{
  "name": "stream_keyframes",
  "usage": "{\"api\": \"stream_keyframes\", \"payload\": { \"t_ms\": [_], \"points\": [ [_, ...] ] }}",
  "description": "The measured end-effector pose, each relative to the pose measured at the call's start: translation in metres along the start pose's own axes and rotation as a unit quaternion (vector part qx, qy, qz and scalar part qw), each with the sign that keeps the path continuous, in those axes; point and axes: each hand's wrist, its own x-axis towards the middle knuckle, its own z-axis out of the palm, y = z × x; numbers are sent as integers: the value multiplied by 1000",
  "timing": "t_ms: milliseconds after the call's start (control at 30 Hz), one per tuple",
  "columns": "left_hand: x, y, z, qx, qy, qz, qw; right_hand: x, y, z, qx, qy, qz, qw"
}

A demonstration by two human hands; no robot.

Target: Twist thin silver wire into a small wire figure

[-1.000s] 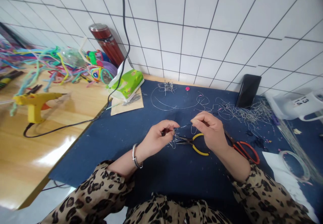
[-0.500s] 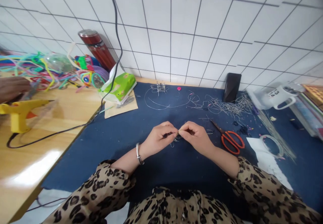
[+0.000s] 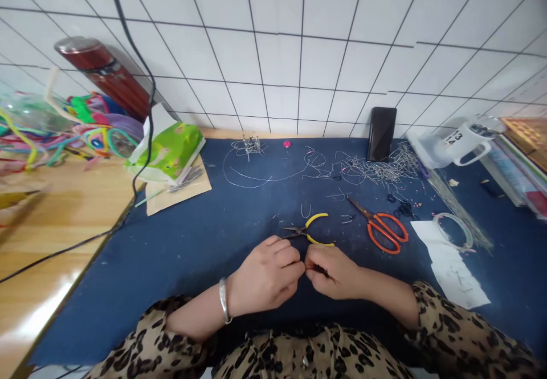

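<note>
in the head view, both hands have come down toward the person's body, leaving the yellow-handled pliers (image 3: 304, 232) plainly visible just beyond them. the left hand (image 3: 267, 276) is curled, its fingertips meeting the pinched thumb and forefinger of the right hand (image 3: 335, 273). the dark strand stretched between them a second ago no longer shows; whether either grasps it cannot be told. that suggests closer fingertip work. a bent wire (image 3: 306, 217) lies just past the pliers.
</note>
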Motion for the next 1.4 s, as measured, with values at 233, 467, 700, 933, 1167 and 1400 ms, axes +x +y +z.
{"api": "stream_keyframes", "payload": {
  "t_ms": [233, 467, 700, 933, 1167, 1400],
  "points": [
    [-3, -1, 2, -7, 54, -59, 997, 1, 11, -7, 29, -31, -47, 998],
    [-4, -18, -6, 34, 124, -125, 984, 6, 13, -14, 134, 0, -5, 991],
    [-3, -28, -11, 74, 167, -146, 972, 5, 16, -14, 199, 29, 30, 979],
    [-4, -31, -10, 88, 182, -153, 967, 3, 14, -14, 209, 34, 33, 977],
    [-4, -29, -3, 42, 162, -150, 974, 2, 14, -13, 198, 42, 33, 979],
    [1, -13, 11, -62, 76, -112, 989, 5, 12, -6, 148, 37, 21, 988]
  ]
}}
